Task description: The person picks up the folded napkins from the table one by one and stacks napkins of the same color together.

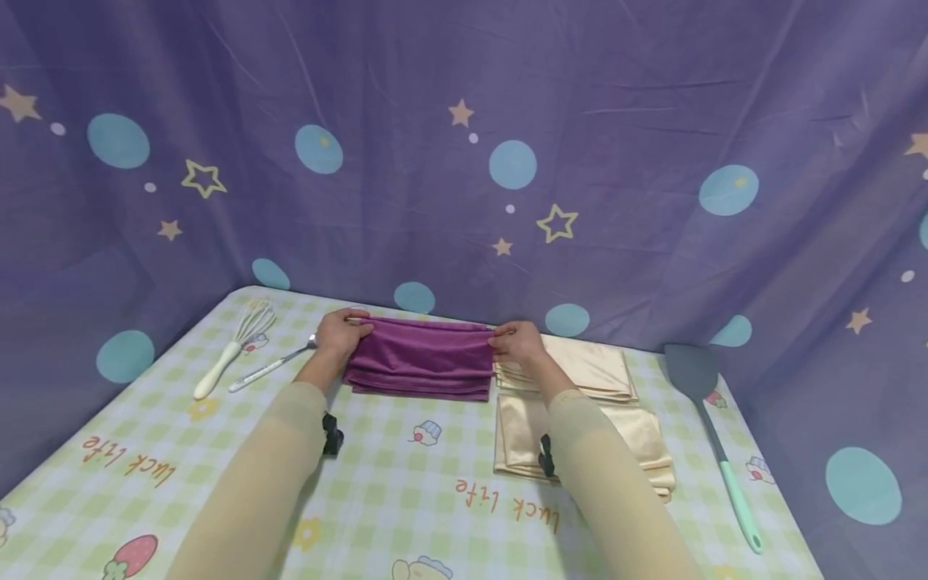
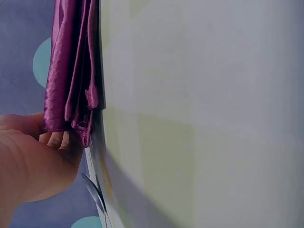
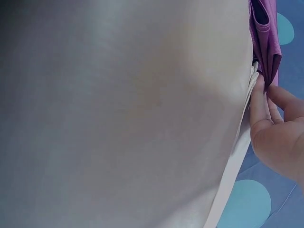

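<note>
Item: a folded purple cloth (image 1: 428, 360), lying lengthwise across the far part of the desk (image 1: 377, 515). Its right end is right beside the farther cream cloth (image 1: 590, 366); I cannot tell whether the two touch. A nearer cream cloth (image 1: 641, 439) lies in front of that one, partly behind my right sleeve (image 1: 609, 467).

Handling, by judgement: light, soft and limp, with no stiffness to hold its own shape. The satin-like sheen suggests slippery layers that could slide over one another. Not fragile; the folds are the part easily spoiled. The near edge shows several layers slightly out of line. Best hold, I judge: both short ends at once, thumb above and fingers below, catching every layer and keeping light tension between.

Hands: set apart, one at each end. My left hand (image 1: 342, 337) pinches the far left corner, thumb on one face and the other fingers curled behind the layers. My right hand (image 1: 519, 344) pinches the right end between thumb and fingers, beside the cream fabric. Both grips are drawn in to about the bundle's thickness. Whether the whole bundle rests on the surface or is slightly raised, I cannot tell.
</note>
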`<state>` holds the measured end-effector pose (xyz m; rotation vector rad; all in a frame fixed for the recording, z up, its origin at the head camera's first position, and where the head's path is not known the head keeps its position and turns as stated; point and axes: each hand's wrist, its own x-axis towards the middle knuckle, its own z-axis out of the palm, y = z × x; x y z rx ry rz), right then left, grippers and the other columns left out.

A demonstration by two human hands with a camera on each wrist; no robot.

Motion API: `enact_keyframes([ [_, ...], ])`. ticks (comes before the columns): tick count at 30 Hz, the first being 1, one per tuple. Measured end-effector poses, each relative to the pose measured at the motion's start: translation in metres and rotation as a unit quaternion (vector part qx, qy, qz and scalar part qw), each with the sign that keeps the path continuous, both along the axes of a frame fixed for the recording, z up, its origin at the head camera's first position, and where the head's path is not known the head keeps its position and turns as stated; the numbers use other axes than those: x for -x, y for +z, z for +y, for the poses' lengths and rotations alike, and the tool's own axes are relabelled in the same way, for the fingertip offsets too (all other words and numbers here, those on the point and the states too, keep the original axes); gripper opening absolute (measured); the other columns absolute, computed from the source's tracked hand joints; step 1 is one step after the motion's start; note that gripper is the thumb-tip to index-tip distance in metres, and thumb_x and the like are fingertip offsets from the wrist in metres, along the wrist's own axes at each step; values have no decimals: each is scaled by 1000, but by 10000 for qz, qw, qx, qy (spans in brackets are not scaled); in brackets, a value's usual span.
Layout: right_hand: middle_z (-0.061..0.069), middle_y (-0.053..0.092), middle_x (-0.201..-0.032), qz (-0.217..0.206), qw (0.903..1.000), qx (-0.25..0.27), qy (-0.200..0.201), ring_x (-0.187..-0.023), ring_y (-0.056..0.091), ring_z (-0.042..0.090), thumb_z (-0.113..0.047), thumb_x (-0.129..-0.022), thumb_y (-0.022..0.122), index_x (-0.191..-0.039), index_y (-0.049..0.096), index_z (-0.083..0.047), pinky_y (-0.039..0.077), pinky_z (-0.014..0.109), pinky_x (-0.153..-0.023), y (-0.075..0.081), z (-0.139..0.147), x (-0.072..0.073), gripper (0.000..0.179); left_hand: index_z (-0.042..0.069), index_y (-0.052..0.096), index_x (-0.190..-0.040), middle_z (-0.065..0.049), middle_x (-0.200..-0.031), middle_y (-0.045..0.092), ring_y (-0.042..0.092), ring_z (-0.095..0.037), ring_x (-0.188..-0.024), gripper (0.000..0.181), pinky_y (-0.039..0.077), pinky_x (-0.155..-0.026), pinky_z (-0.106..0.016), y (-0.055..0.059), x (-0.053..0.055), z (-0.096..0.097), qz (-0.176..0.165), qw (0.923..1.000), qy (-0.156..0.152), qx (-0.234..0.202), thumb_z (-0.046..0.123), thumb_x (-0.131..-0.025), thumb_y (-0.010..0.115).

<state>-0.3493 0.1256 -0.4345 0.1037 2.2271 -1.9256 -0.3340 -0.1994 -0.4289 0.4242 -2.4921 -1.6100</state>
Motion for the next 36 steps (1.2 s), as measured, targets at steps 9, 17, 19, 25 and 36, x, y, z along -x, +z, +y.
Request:
enact_keyframes([
  [9, 26, 70, -99, -24, 10000, 54, 15, -68, 68, 20, 7, -92, 68, -121, 60, 16, 63, 37, -72, 2, 1, -1, 31, 1, 65, -131, -22, -124, 67, 65, -29, -109, 34, 52, -93, -34, 0, -1, 0, -1, 9997, -38, -244, 8, -97, 68],
  [17, 33, 67, -110, -5, 9994, 339, 55, -75, 72, 25, 10, -92, 66, -124, 59, 18, 62, 40, -77, 4, 6, -1, 33, -3, 62, -132, -23, -124, 66, 63, -31, -111, 38, 51, -99, -36, -1, 1, -3, 247, 9979, -49, -591, 8, -96, 69],
  [19, 35, 66, -111, -20, 9991, 398, 116, -81, 72, 28, 11, -93, 64, -125, 58, 20, 62, 41, -80, 4, 10, -2, 34, -3, 64, -129, -21, -120, 67, 65, -26, -104, 36, 52, -94, -31, -2, 1, -5, 337, 9980, -22, -527, 9, -96, 69],
  [25, 35, 64, -120, 42, 9993, -90, 371, -103, 69, 40, 5, -98, 61, -129, 56, 18, 59, 42, -88, 8, 29, -7, 35, -7, 66, -122, -10, -95, 67, 64, -12, -74, 30, 56, -69, -20, -1, 1, -15, 592, 9966, -60, -568, 7, -96, 68],
  [36, 28, 57, -135, 371, 9934, -996, 431, -115, 63, 41, -10, -101, 62, -137, 56, 9, 56, 40, -95, 16, 73, -23, 41, -13, 63, -120, -9, -93, 68, 69, -20, -86, 28, 60, -84, -36, 7, -8, -28, 939, 9919, -59, -851, 2, -96, 65],
])
